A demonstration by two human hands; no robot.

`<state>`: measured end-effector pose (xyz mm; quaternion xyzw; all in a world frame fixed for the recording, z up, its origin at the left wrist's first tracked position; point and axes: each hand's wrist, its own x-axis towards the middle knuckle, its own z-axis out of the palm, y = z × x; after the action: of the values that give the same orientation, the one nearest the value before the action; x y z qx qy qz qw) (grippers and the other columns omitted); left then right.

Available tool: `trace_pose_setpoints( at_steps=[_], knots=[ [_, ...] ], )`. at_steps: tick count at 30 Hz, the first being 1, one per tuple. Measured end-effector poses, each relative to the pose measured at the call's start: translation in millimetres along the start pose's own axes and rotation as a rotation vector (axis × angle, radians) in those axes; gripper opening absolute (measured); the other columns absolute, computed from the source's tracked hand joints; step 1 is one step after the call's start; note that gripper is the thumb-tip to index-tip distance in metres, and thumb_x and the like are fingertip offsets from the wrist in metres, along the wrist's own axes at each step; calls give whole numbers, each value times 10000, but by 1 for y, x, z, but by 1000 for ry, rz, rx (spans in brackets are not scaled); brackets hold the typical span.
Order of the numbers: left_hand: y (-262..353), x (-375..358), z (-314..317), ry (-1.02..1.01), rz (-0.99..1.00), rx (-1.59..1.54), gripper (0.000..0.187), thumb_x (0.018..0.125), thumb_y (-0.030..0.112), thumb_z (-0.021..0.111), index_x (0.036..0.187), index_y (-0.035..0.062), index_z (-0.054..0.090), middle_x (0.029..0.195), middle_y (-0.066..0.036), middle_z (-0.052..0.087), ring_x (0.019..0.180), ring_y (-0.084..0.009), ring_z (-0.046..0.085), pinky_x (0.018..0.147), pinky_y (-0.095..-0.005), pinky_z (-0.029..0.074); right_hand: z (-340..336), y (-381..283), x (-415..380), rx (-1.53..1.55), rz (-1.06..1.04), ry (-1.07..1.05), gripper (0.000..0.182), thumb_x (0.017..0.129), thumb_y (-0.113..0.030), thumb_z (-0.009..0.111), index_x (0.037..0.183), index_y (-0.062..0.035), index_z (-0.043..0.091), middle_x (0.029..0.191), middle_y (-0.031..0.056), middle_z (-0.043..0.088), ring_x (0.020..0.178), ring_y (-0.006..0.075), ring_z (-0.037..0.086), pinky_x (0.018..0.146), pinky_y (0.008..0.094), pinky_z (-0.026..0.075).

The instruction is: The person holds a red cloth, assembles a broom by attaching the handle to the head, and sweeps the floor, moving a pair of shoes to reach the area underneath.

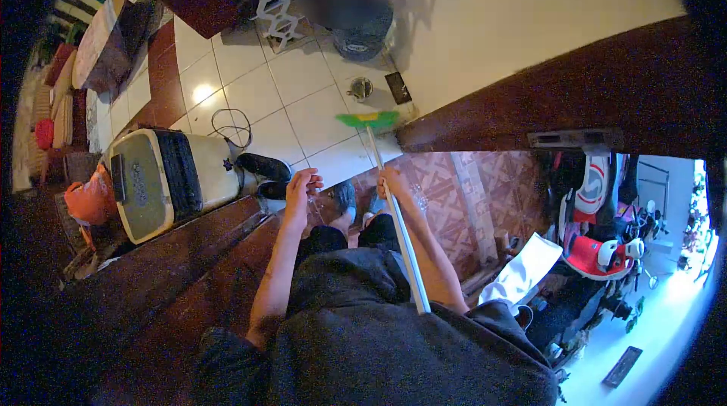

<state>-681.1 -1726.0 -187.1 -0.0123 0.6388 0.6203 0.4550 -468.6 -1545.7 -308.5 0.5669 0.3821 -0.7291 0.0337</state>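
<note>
A broom with a pale handle [407,254] and green-yellow bristles [367,119] stretches from beside my body to the white tiles. My right hand [396,185] is wrapped round its handle. My left hand [302,185] is raised to the left of the broom, holding nothing, with its fingers partly curled and apart. Close beyond the bristles are a small round container [360,89] and a dark flat rectangular object [397,88] on the floor. Dark shoes [263,167] lie to the left of my left hand.
A large pale and black box-like appliance [178,179] stands at the left, with a cable [231,129] near it. Dark wooden door framing [545,88] crosses the right side. A red and white motorbike [598,254] is at the far right. A dark bin-like object [362,35] stands by the wall.
</note>
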Motion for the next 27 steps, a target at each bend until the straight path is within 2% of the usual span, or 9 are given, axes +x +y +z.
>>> trace_pose_setpoints(
  at_steps=[4, 10, 17, 20, 27],
  knots=[
    [2, -3, 0, -40, 2, 3, 270, 948, 300, 524, 1046, 73, 634, 886, -36, 662, 777, -100, 613, 676, -235, 443, -14, 18, -21, 45, 29, 16, 204, 942, -256, 534, 815, -97, 528, 525, 37, 468, 361, 149, 451, 323, 298, 361],
    [3, -5, -4, -46, -36, 7, 271, 948, 305, 528, 1048, 78, 635, 881, -33, 665, 775, -105, 620, 680, -233, 452, 6, 40, -47, 40, -6, 3, 206, 939, -253, 535, 803, -99, 526, 528, 39, 466, 364, 154, 452, 325, 307, 363],
    [3, -11, -5, -24, -31, 24, 266, 948, 318, 527, 1037, 92, 633, 886, -28, 668, 766, -103, 623, 673, -223, 445, 30, 18, -14, -39, -23, -36, 209, 935, -250, 537, 789, -101, 523, 532, 42, 464, 367, 160, 452, 329, 316, 364],
    [-4, -23, -5, -21, -19, 19, 255, 949, 314, 524, 1033, 100, 633, 878, -15, 664, 767, -96, 620, 667, -222, 436, 15, 17, -8, -17, 20, -29, 210, 934, -248, 538, 784, -102, 521, 533, 44, 463, 369, 163, 453, 330, 320, 365],
    [-24, -46, -10, 30, -30, 3, 239, 943, 293, 531, 1034, 97, 634, 867, -9, 659, 743, -93, 616, 635, -224, 420, -36, 85, -67, 73, 143, 13, 214, 930, -245, 539, 770, -105, 518, 537, 47, 461, 372, 168, 454, 333, 330, 367]
  ],
)
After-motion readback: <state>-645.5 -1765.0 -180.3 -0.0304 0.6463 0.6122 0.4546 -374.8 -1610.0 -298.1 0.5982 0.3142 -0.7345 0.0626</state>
